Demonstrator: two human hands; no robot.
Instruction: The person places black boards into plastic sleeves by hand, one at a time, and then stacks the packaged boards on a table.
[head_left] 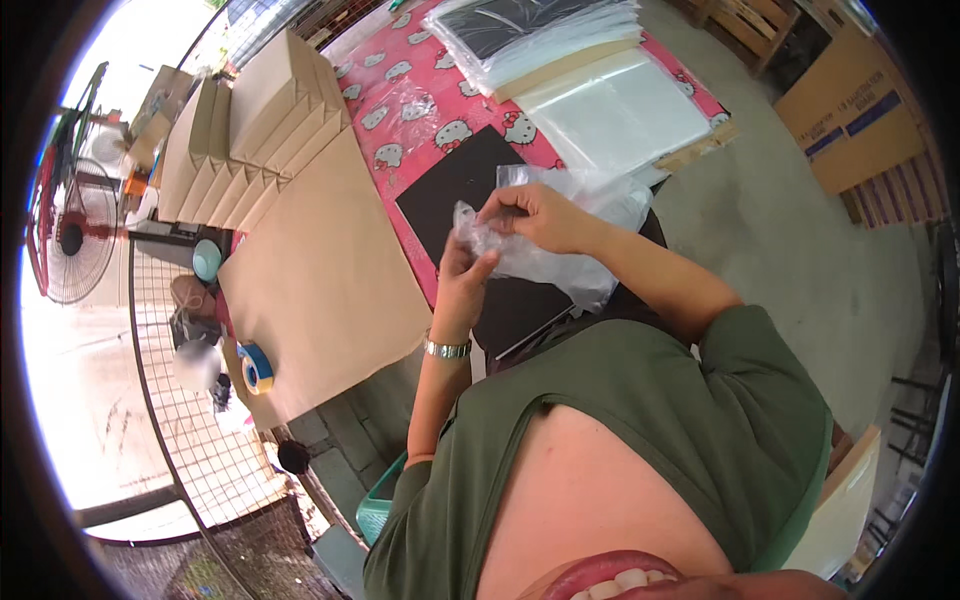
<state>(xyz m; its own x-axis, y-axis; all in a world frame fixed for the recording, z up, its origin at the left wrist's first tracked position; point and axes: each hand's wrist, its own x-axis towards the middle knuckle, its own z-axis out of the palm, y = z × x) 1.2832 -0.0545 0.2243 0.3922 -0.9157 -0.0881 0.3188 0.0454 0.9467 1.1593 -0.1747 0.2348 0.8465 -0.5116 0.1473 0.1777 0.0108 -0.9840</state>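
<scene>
— What does the place look like from your end?

— Through the head view I have a table dressed in a pink printed cloth [400,72], running to the top of the frame. A broad brown sheet [330,280] covers its left part, smooth and matte. Grey concrete floor [745,215] fills the right side, with a cardboard carton [850,115] at upper right. At the left edge I see a fan [72,238] and wire mesh [165,335].

— And the hands?

— Close together near the centre. I can see the right hand [540,215] pinching a clear plastic bag [600,205], and the left hand [465,280] gripping its bunched end just below.

— Where's the bag, exactly?

— Centre of the frame, thin, crinkled and glossy, in front of a flat black board [445,195] with straight edges.

— Other textures?

— Folded brown cartons [285,105] stacked in crisp layers at upper left, slick clear sleeves [620,110] piled at upper centre, and a round blue tape roll [254,368] at lower left on the brown sheet.
</scene>
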